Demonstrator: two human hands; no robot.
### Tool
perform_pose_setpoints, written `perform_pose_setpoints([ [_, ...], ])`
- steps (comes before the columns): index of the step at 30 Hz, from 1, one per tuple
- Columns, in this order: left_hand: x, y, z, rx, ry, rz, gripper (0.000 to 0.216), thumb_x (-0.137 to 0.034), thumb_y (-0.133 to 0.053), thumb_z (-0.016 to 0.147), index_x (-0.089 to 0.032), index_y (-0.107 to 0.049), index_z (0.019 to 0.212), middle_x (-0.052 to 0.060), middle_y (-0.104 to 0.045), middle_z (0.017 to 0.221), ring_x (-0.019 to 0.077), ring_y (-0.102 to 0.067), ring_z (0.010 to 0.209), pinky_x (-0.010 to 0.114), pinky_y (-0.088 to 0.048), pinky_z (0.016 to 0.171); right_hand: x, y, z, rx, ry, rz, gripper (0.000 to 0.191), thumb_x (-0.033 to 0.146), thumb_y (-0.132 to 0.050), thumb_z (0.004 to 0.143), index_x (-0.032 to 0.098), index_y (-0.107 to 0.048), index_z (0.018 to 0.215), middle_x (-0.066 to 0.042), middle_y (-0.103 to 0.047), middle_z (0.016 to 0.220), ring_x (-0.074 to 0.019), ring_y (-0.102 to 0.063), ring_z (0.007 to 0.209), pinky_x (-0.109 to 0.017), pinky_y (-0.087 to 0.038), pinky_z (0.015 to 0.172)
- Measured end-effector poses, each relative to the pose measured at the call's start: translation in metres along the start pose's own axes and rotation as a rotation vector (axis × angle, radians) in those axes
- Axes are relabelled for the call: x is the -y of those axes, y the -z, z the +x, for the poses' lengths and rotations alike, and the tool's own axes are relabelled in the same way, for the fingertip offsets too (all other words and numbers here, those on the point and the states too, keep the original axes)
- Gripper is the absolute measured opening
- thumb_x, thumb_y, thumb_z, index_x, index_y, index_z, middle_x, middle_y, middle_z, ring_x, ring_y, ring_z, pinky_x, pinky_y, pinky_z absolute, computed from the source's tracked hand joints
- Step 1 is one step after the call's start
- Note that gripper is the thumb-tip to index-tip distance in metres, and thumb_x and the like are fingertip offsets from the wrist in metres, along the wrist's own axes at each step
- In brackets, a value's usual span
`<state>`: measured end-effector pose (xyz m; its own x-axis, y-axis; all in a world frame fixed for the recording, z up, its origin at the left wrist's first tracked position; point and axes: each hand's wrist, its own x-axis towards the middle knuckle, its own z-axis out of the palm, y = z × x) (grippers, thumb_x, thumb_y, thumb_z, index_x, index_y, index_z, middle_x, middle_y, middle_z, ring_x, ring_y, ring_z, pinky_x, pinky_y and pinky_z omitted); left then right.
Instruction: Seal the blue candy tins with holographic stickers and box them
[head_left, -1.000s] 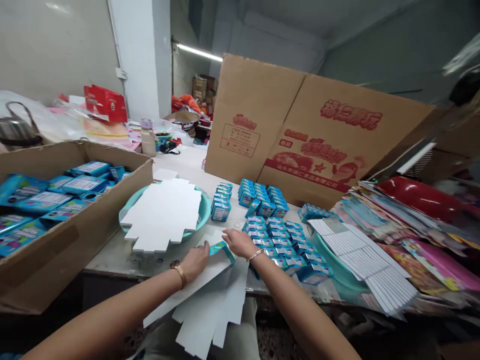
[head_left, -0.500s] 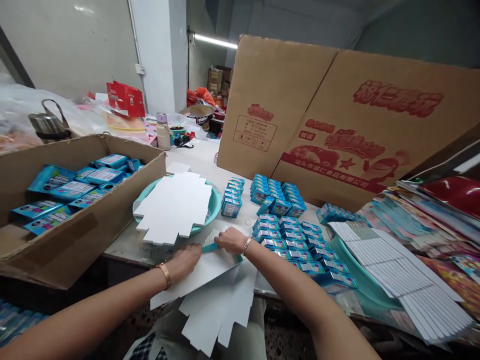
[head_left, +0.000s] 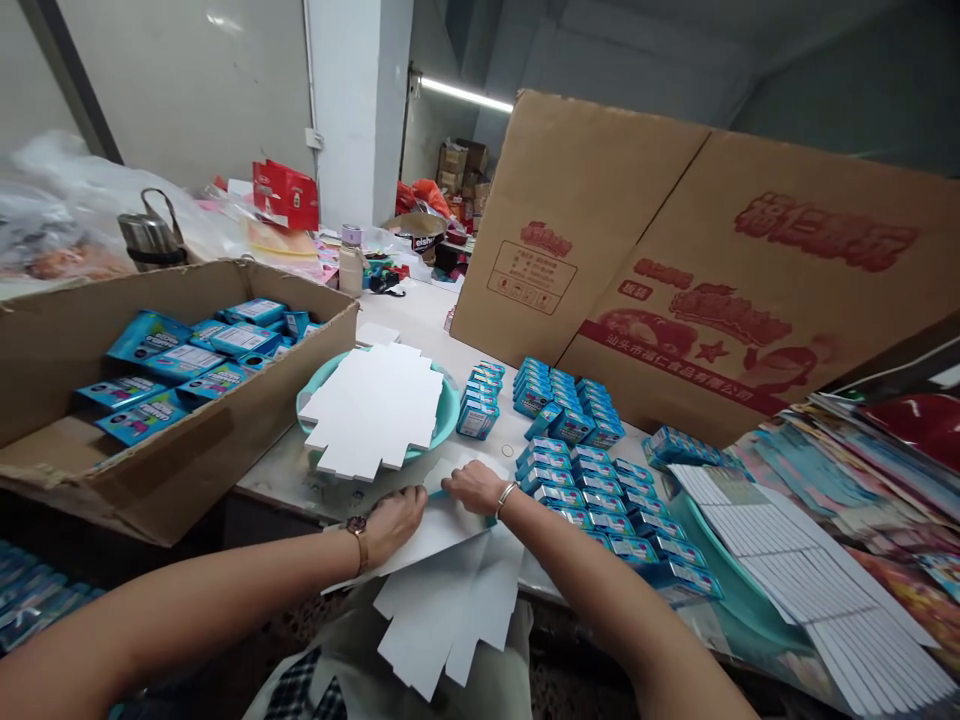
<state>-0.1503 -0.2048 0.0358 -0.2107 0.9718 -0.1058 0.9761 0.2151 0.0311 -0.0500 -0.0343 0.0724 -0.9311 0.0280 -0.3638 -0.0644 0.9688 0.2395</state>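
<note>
Left hand (head_left: 399, 520) and right hand (head_left: 475, 488) pinch a blue card edge (head_left: 437, 494), just clear of the basin (head_left: 451, 412).

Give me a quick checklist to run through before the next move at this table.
1. Left hand at the white card: ok, touching it.
2. Right hand at the blue strip: ok, fingertips at its end.
3. Strip's full shape visible: cannot tell, the hands hide most of it.
4. Lower white sheets fully on the table: not ok, they overhang its front edge.
5. Right forearm clear of the blue boxes: cannot tell, it overlaps them in view.
</note>
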Motion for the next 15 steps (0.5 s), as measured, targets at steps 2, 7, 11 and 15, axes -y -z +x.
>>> perform_pose_setpoints([
  [2, 0.002, -0.001, -0.001, 0.000, -0.019, 0.005, 0.041, -0.002, -0.029, 0.093, -0.007, -0.053, 0.126, 0.024, -0.064, 0.106, 0.0322, -0.068, 0.092, 0.037, -0.054, 0.070, 0.002, 0.001, 0.000, 0.007, -0.015, -0.004, 0.023, 0.010, -0.050, 0.089, 0.015, -0.063, 0.108, -0.015, -0.073, 0.097, -0.0275, -0.072, 0.092, -0.034, -0.051, 0.069],
  [7, 0.012, -0.002, -0.006, -0.011, -0.052, 0.015, 0.045, -0.001, -0.032, 0.089, -0.008, -0.053, 0.128, 0.024, -0.064, 0.108, 0.0315, -0.069, 0.088, 0.037, -0.054, 0.068, 0.007, 0.003, -0.002, 0.012, -0.042, -0.013, 0.022, 0.012, -0.052, 0.090, 0.016, -0.063, 0.108, -0.014, -0.073, 0.095, -0.0264, -0.072, 0.089, -0.033, -0.051, 0.068],
  [11, 0.011, -0.001, -0.010, -0.043, -0.015, 0.013, 0.039, -0.003, -0.032, 0.091, -0.008, -0.057, 0.120, 0.024, -0.064, 0.104, 0.0324, -0.069, 0.090, 0.038, -0.055, 0.069, 0.011, 0.007, -0.003, 0.000, -0.060, -0.025, 0.023, 0.011, -0.052, 0.088, 0.014, -0.062, 0.109, -0.016, -0.071, 0.100, -0.0268, -0.071, 0.091, -0.034, -0.052, 0.069],
  [15, 0.012, 0.018, -0.018, -0.041, -0.046, -0.028, 0.038, 0.001, -0.034, 0.087, -0.010, -0.063, 0.108, 0.019, -0.068, 0.098, 0.0283, -0.071, 0.082, 0.037, -0.055, 0.069, 0.020, 0.026, -0.013, -0.031, -0.028, -0.024, 0.025, 0.012, -0.050, 0.089, 0.015, -0.058, 0.112, -0.014, -0.069, 0.104, -0.0258, -0.069, 0.091, -0.034, -0.051, 0.068],
])
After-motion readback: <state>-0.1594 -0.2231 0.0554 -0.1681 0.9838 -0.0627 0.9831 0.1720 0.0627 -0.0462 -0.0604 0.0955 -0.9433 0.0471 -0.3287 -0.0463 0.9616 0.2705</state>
